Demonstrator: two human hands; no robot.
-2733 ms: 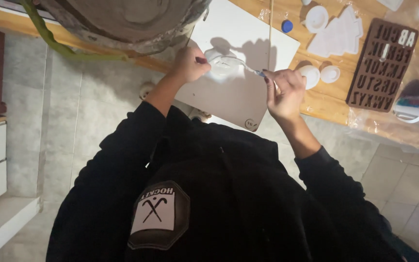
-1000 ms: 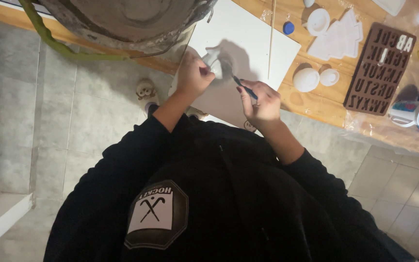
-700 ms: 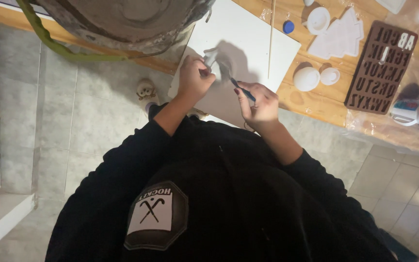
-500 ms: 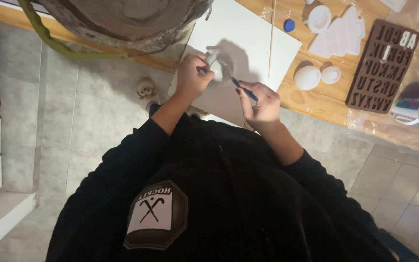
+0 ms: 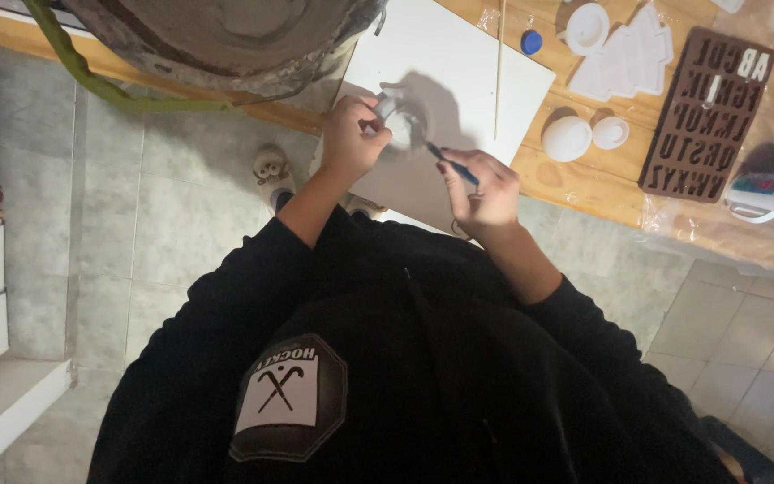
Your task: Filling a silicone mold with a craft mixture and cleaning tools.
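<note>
Two bare hands, left [image 5: 349,143] and right [image 5: 485,188]; one small white piece [image 5: 398,128], one dark thin tool [image 5: 452,166], one big white board [image 5: 459,67], two round white moulds [image 5: 566,137] [image 5: 610,132], one brown letter mould [image 5: 708,112], one blue bottle cap [image 5: 531,41], one thin wooden stick [image 5: 498,63]

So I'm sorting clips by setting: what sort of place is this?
Probably a home craft corner, perhaps for casting or clay work. A wooden table stands on a tiled floor and carries a brown letter mould, white cast shapes and a white board. A big grimy tub sits at the table's end.
</note>
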